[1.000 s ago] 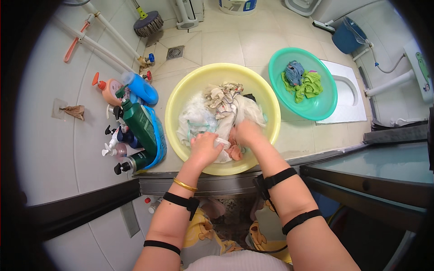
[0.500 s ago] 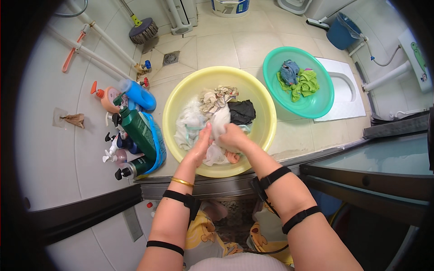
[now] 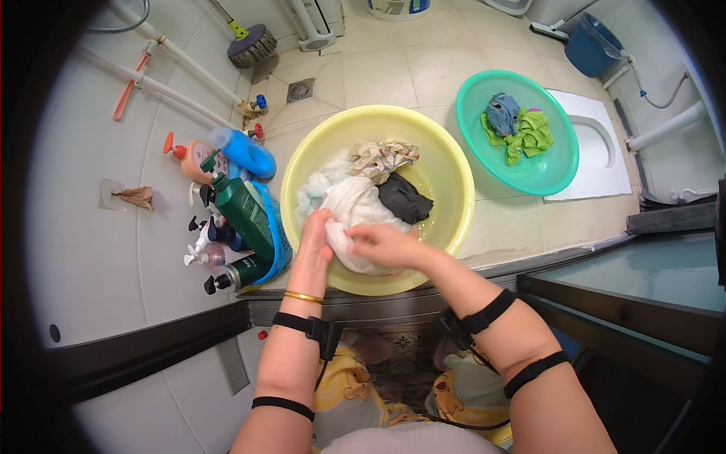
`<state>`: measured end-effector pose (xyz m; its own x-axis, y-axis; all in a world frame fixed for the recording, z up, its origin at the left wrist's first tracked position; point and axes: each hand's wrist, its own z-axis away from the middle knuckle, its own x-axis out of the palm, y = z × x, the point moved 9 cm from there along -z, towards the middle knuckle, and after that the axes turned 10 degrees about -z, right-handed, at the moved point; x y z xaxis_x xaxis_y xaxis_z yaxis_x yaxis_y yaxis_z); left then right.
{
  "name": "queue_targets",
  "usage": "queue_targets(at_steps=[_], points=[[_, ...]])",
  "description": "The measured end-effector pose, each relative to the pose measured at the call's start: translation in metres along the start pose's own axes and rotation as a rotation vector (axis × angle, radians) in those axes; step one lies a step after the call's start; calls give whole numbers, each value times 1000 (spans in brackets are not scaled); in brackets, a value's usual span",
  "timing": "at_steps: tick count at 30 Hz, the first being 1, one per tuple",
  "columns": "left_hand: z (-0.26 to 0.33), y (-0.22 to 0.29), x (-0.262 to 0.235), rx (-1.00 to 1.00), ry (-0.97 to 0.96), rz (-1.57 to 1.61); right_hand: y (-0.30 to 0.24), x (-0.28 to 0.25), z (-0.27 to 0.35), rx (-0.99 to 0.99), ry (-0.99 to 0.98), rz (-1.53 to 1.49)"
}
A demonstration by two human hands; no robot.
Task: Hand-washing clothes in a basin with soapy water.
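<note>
A wet white cloth lies bunched in the large yellow basin, its near part raised between my hands. My left hand closes on its left edge, by the basin's near left side. Curled around the near part of the same cloth are the fingers of my right hand, a little blurred; its fingertips point left. Beyond the cloth lie a beige patterned cloth and a black cloth. More white fabric is bunched on the left side of the basin.
A green basin at the right holds green and blue clothes. Left of the yellow basin, a blue basket carries several pump bottles. Behind the green basin is a white squat toilet; a dark door sill runs along the near side.
My hands have spread the white cloth over more of the basin and drawn part of it nearer. My left hand has closed on its edge. The whole view has shifted slightly.
</note>
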<state>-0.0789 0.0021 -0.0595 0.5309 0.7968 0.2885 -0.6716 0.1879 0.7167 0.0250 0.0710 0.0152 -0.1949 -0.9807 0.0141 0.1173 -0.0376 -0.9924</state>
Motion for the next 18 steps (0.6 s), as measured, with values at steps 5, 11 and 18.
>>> queue_targets(at_steps=[5,11,18], points=[[7,8,16,-88,-178,196,16,-121,16,76,558,422],[29,47,-10,193,35,-201,28,-107,20,390,392,730],[94,81,74,890,303,-1661,87,-77,24,598,47,941]])
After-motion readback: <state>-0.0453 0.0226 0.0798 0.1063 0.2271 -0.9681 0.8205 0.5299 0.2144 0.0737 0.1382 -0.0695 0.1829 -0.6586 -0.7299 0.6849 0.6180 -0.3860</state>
